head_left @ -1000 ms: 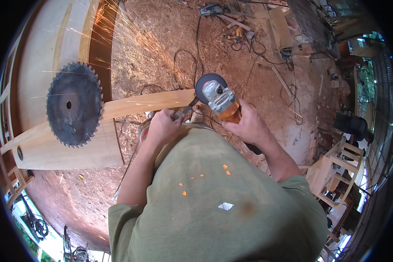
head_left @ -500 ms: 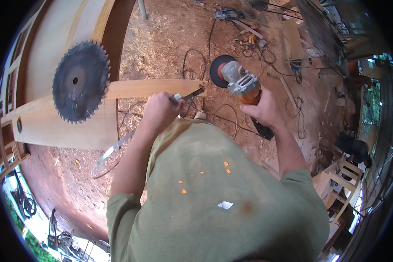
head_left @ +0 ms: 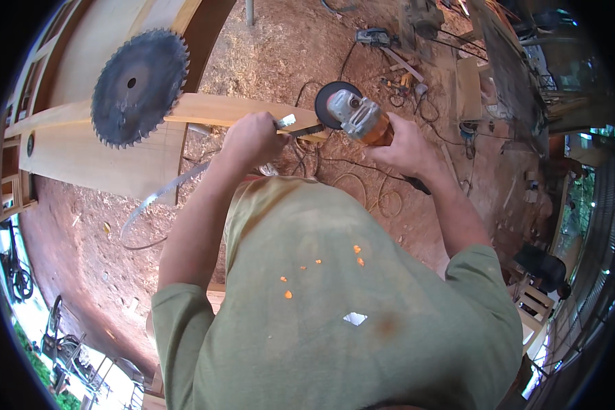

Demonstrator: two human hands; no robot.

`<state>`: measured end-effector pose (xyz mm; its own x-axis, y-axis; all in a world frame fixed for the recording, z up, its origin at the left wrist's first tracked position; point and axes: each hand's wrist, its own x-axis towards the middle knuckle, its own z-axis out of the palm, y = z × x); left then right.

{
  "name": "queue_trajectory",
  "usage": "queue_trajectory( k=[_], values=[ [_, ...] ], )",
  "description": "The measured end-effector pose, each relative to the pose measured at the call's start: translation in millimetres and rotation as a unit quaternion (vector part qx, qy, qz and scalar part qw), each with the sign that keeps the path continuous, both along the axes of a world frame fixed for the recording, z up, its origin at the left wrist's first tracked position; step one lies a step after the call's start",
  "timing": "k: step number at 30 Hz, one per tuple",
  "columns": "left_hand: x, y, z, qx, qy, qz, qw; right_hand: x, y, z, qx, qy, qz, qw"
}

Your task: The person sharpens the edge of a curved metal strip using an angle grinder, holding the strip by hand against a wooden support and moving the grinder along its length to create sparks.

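My left hand (head_left: 254, 142) is closed around a thin, shiny metal band (head_left: 162, 194). One stretch of it loops down to the left below my forearm, while a bright short end and a darker end stick out past my fingers to the right. In my right hand (head_left: 406, 145) is an orange and grey angle grinder (head_left: 355, 116), gripped round its body. Its dark round disc (head_left: 326, 102) sits very close to the dark end of the band; I cannot tell whether they touch.
A large circular saw blade (head_left: 140, 87) lies on a wooden board (head_left: 102, 154) at the left, across a long plank (head_left: 219, 108). Cables (head_left: 383, 198) trail over the dusty, shaving-strewn floor. Another power tool (head_left: 374, 37) lies at the far side, near wood scraps.
The grinder has moved left, bringing its disc from beyond the band's dark end to right beside it. My left hand has risen slightly with the band. The whole view has shifted a little.
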<state>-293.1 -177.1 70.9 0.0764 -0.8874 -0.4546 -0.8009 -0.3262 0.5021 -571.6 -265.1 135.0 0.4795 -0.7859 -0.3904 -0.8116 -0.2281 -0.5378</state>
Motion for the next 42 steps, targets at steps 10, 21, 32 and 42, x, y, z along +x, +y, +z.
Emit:
queue_trajectory(
  k=[10,21,32,42],
  values=[
    [1.8,-6.4,3.1,0.002,0.001,-0.030,1.000,-6.1,-5.3,-9.7,0.010,-0.007,0.025,1.000],
    [4.7,-10.5,-2.3,0.007,0.022,-0.033,0.999,-3.9,-7.1,-6.2,0.011,0.011,0.020,1.000],
    [4.0,-13.4,0.4,0.024,-0.002,-0.053,0.998,-1.1,-9.7,3.8,0.005,0.067,0.055,0.996],
    [4.0,-14.1,0.0,0.026,-0.002,-0.057,0.998,-1.8,-11.3,2.3,-0.011,0.053,0.059,0.997]
  ],
)
